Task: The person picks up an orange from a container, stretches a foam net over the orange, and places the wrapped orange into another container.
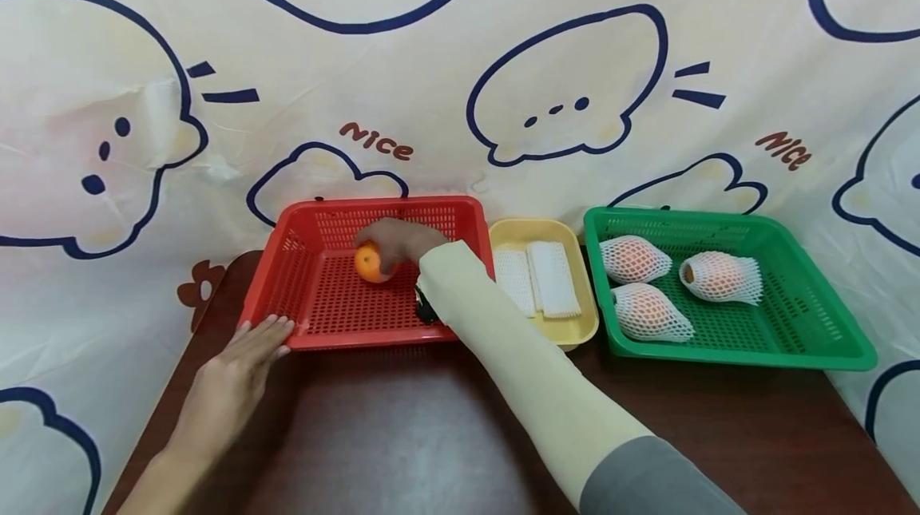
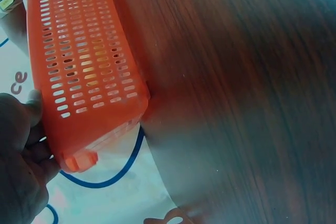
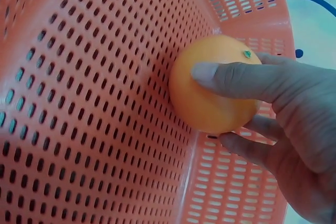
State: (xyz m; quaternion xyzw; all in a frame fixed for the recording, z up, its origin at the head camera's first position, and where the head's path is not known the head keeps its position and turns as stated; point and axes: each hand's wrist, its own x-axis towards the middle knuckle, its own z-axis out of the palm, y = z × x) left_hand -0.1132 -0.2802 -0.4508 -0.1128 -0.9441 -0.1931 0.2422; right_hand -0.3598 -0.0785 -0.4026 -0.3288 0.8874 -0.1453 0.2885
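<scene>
In the head view, my right hand (image 1: 402,241) reaches into the red basket (image 1: 366,339) and holds an orange (image 1: 368,263). The right wrist view shows the thumb across the orange (image 3: 210,108) near its green stem end, with fingers behind and below it. The fruit is at the perforated basket floor; whether it touches is hard to tell. My left hand (image 1: 233,375) grips the rim at the near left corner of the basket. In the left wrist view, that hand (image 2: 23,153) has its thumb against the outer wall and other fingers around the corner.
Right of the red basket stands a yellow tray (image 1: 591,323) with white foam net sleeves (image 1: 555,279). Farther right, a green basket (image 1: 783,347) contains 3 fruits in foam nets (image 1: 636,259). A printed cloth (image 1: 431,100) hangs behind the dark wooden table (image 1: 381,419).
</scene>
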